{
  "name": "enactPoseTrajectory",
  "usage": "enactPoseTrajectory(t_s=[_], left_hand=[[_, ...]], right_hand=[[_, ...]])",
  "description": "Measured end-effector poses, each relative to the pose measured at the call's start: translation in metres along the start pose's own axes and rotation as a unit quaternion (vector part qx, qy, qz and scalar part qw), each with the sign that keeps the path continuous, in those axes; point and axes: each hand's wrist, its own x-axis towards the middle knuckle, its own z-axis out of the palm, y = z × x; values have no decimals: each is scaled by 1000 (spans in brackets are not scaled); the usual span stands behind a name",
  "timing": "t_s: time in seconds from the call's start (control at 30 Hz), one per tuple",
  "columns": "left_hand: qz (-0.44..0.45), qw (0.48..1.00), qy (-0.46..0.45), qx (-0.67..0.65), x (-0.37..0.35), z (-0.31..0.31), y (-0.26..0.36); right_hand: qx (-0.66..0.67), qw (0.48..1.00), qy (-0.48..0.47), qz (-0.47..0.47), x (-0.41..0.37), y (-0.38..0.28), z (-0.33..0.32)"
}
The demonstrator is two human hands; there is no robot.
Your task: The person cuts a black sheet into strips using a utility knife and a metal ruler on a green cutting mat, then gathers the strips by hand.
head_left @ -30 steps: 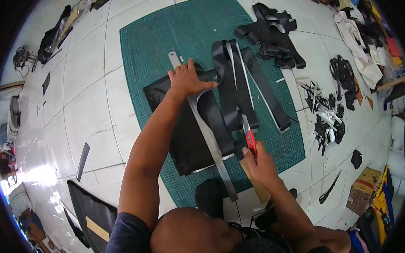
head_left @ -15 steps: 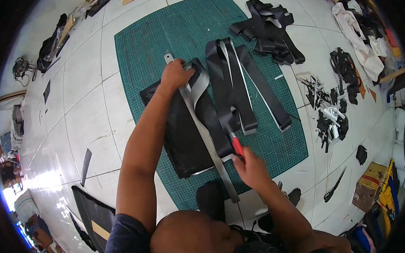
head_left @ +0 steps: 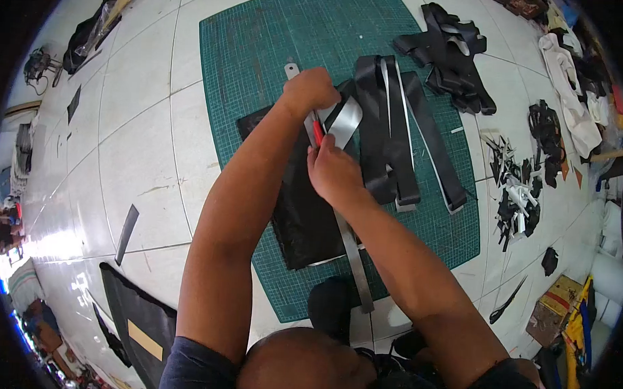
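My left hand is closed over the upper part of a long metal ruler, pressing it down; its fingertips are partly hidden. Just below, my right hand grips a red-handled cutter knife, with the knife's tip end close to the left fingers beside the ruler. The ruler lies slantwise across a folded black sheet. A curled black strip with a silvery underside bends up right of both hands. Beneath everything is a green cutting mat.
Long black strips lie folded right of the sheet. A heap of black strips sits at the mat's upper right corner. Scraps, scissors and a cardboard box are on the tiled floor at right.
My right hand has moved up and left with the cutter knife, from the sheet's lower edge to just below my left hand. The view has shifted slightly.
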Motion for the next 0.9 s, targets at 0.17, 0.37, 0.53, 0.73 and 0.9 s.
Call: enactPoseTrajectory(t_s=[0.17,0.37,0.53,0.73,0.9], left_hand=[[4,997,8,75,-6,-6,7],[-4,1000,-10,16,13,6,-4],[24,999,-29,-7,16,5,-8],[47,998,-1,-44,15,12,-12],[26,984,14,-173,11,16,-11]], right_hand=[[-30,998,-36,42,6,4,-4],[-34,997,-53,33,10,5,-7],[-16,996,-82,36,17,1,-14],[13,991,-125,52,20,5,-17],[2,984,-163,71,-2,8,-33]])
